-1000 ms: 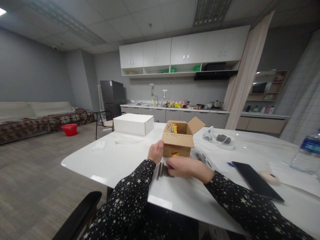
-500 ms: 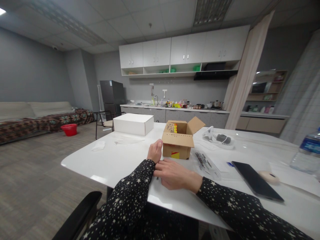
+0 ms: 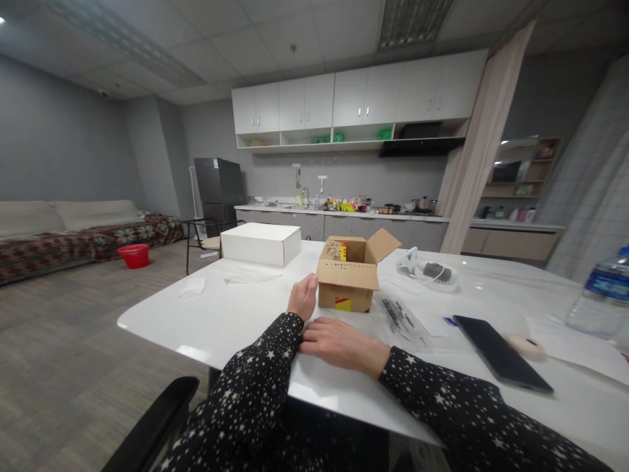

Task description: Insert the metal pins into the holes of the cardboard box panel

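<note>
My left hand point(image 3: 303, 297) is closed, thumb side up, beside the front left corner of an open cardboard box point(image 3: 345, 300). Its curled fingers face away, so anything inside them is hidden. Palm down on the white table point(image 3: 246, 321), my right hand point(image 3: 339, 342) has its fingers resting loosely against the left cuff. I see nothing held in it. The box's front flap tilts toward me and another flap stands up at its right. Just right of the box lies a clear plastic pack point(image 3: 403, 322) with dark slim pieces.
A white box point(image 3: 260, 246) stands at the back left, near a crumpled tissue point(image 3: 192, 287). To the right are a black tablet or phone point(image 3: 502, 354), a beige mouse-like object point(image 3: 525, 346), a water bottle point(image 3: 597, 298) and a clear tray with a dark item point(image 3: 437, 272).
My right hand has flattened slightly, its fingers lower against the table by the left cuff. My left hand keeps its place beside the box. The view has shifted a little.
</note>
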`<state>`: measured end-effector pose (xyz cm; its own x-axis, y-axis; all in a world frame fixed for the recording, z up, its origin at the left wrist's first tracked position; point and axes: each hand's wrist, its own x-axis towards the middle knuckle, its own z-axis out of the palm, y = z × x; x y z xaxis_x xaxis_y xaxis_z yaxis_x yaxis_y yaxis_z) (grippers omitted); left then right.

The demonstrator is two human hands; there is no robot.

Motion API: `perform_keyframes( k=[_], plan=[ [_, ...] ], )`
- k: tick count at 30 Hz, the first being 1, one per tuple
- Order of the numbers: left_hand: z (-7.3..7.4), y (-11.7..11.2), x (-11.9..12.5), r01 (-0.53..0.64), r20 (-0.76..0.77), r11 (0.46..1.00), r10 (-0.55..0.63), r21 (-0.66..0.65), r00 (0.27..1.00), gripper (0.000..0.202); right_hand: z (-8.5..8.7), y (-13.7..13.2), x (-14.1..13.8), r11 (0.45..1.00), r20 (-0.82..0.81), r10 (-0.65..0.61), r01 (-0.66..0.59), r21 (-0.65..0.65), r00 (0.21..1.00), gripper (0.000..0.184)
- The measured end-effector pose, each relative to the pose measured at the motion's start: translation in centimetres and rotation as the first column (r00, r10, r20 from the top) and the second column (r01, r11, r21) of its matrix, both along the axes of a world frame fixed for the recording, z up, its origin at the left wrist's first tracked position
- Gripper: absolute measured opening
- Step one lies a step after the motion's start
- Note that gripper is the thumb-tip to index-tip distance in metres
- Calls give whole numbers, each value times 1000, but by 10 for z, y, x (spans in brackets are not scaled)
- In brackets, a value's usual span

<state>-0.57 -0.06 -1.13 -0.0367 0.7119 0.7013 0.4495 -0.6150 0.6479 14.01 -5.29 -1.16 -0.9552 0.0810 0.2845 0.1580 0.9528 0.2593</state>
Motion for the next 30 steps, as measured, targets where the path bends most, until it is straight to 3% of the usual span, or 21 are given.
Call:
perform_keyframes(
  k=[30],
  plan=[
    [-2,2,-1,-16,-3,1000,16,1,1000,41,-2,-3,1,998,-10,-17,18,63,1000,13]
  ],
)
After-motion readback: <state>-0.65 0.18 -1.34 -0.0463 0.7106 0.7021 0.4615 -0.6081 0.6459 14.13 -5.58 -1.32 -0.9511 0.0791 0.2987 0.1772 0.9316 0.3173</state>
